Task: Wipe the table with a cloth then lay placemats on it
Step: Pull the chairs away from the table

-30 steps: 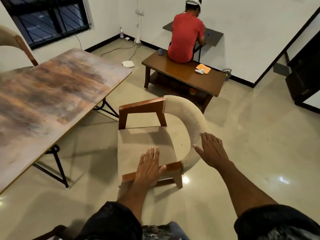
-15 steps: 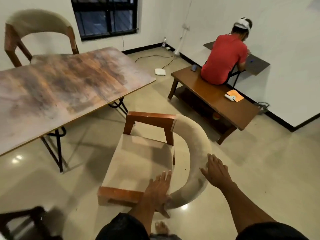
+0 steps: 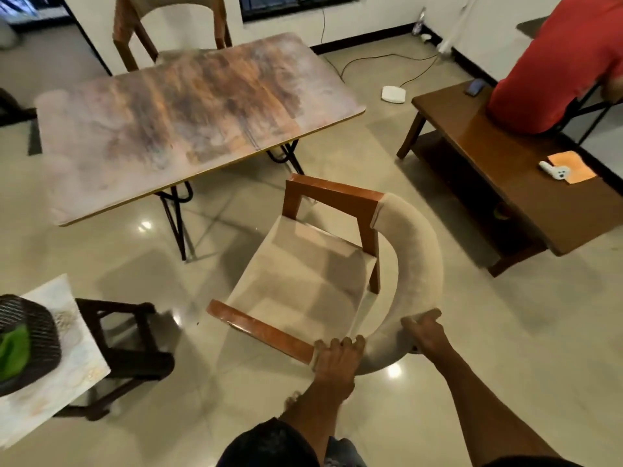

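We grip the curved beige padded back of the wooden armchair [image 3: 337, 264] at lower centre, left hand [image 3: 337, 360] and right hand [image 3: 423, 333] both curled over it. The mottled brown rectangular counter [image 3: 188, 119], upper left, carries no placemats. A green cloth [image 3: 13, 348] sits in the black basket [image 3: 37, 332] at far left; we judge neither wiping nor laying has begun.

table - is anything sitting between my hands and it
Yes: the beige-cushioned wooden armchair stands between you and the worn wooden table. Your left hand and right hand both grip its curved backrest.
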A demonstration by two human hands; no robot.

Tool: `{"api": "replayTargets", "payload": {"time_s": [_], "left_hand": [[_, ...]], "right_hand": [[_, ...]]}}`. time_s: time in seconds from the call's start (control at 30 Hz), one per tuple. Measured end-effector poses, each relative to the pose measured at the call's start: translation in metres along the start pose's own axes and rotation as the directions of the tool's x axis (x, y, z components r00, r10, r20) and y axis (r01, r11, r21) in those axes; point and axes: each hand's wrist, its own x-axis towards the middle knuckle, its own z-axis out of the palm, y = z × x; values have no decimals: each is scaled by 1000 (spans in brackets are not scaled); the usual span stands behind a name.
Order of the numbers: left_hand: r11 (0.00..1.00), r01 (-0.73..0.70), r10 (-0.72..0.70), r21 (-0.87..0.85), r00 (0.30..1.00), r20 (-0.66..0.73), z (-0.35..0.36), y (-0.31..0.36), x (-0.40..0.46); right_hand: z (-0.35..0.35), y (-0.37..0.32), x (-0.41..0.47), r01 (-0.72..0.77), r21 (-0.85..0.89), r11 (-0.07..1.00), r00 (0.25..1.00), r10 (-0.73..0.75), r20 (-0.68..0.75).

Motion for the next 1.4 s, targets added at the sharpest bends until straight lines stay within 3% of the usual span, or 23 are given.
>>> {"api": "replayTargets", "payload": {"time_s": [0.27,0.43,0.57,0.63,0.7,0.77,0.83,0.9,1.07,1.2,1.27,1.33,1.4], "left_hand": [[997,28,-33,-65,996,-83,6,-13,-8],[998,47,-44,44,997,-66,-8,-57,-23],[991,96,-84,91,988,-126,-30,-105,-34],[985,139,-122,104,980,-155,-36,-133,-39],[970,224,-206,97,963,-171,-36,-161,-42],[927,374,-359,45,914,-190,-38,-180,-46],[873,482,-486,-67,852,-196,-43,-187,-49],[881,448,-472,-153,857,-209,-51,-180,-49],[912,321,-375,-255,903,-207,-62,-138,-34],[865,415,-469,-282,869,-160,-44,-111,-16],[761,547,-626,-349,761,-172,-26,-99,-2],[612,649,-775,-452,606,-180,-17,-86,8],[410,681,-871,-608,490,-37,-16,-77,22]], "right_hand": [[26,-11,-11,-79,77,994,993,85,-85],[64,-26,-28,-52,29,998,997,53,-48],[92,-52,-42,107,-115,988,994,-104,31],[100,-68,-49,164,-270,949,986,-149,75],[99,-86,-51,300,-510,806,954,-261,149],[86,-104,-50,400,-701,590,901,-396,180],[69,-127,-45,427,-818,384,832,-522,189],[53,-148,-29,469,-859,207,760,-590,272],[28,-186,33,611,-784,-106,665,-468,582],[30,-212,80,679,-683,-271,623,-280,730],[33,-220,101,703,-636,-318,601,-212,771],[31,-220,119,729,-595,-339,560,-207,803],[27,-215,133,746,-549,-378,493,-240,836]]}}
